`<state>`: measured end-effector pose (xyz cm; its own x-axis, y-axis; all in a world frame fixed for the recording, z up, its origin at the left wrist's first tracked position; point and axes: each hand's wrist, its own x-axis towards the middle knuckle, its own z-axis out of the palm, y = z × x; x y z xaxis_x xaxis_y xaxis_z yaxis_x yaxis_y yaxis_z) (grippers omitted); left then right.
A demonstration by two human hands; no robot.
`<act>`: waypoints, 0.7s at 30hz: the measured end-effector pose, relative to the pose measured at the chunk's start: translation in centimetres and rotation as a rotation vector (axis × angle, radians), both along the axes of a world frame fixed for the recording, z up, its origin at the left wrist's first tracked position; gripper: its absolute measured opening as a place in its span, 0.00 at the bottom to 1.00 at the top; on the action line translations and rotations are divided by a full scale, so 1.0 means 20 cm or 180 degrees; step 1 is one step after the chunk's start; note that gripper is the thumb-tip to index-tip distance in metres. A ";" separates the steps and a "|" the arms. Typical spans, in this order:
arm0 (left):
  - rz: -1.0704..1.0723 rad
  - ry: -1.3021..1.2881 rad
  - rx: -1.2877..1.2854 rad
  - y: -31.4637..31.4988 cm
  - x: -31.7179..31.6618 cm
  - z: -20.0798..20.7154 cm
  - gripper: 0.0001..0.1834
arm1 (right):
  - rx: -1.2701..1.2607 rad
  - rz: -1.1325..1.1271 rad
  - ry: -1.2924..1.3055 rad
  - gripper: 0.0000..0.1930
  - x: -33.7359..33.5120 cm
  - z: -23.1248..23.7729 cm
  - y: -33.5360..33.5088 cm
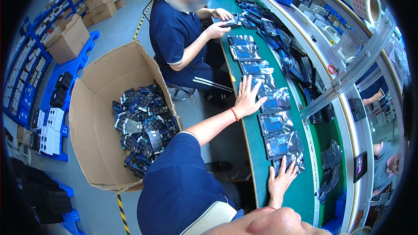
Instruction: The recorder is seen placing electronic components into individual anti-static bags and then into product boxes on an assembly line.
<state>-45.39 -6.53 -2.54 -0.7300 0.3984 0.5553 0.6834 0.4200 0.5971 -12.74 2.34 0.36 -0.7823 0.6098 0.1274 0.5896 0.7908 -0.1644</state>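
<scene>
A row of flat dark packages in clear plastic bags (pixel 278 122) lies along the green workbench (pixel 257 165), several of them overlapping. My left hand (pixel 247 101), with a red string bracelet at the wrist, reaches across to the middle of the row. Its fingers are spread and rest on a bagged package (pixel 260 82). At the near end of the row my right hand (pixel 281 182) lies with fingers apart on the edge of the last bagged package (pixel 287 161). Neither hand grips anything.
Further along the bench, a seated co-worker (pixel 183 39) holds a flat dark box (pixel 226 20). On my left stands a large open carton (pixel 102 148) with many small dark boxes (pixel 143 122). Loose dark packages (pixel 283 43) pile along the bench's far side, beneath a metal frame bar (pixel 344 82).
</scene>
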 end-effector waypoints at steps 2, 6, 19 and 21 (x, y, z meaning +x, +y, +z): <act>-0.0059 0.0066 -0.0067 -0.02 0.00 0.01 0.39 | -0.0002 -0.0008 -0.0014 0.36 -0.06 0.00 0.00; -0.0088 0.0053 -0.0275 -0.02 0.00 0.04 0.38 | 0.0074 0.0221 0.0526 0.40 -0.06 0.02 0.01; -0.0445 0.0631 0.0388 -0.01 0.26 0.05 0.36 | 0.1210 -0.0699 0.0532 0.31 0.96 0.10 0.04; -0.0688 0.0766 0.0487 0.02 0.40 0.10 0.34 | 0.1976 -0.1233 0.0377 0.34 1.27 0.26 0.07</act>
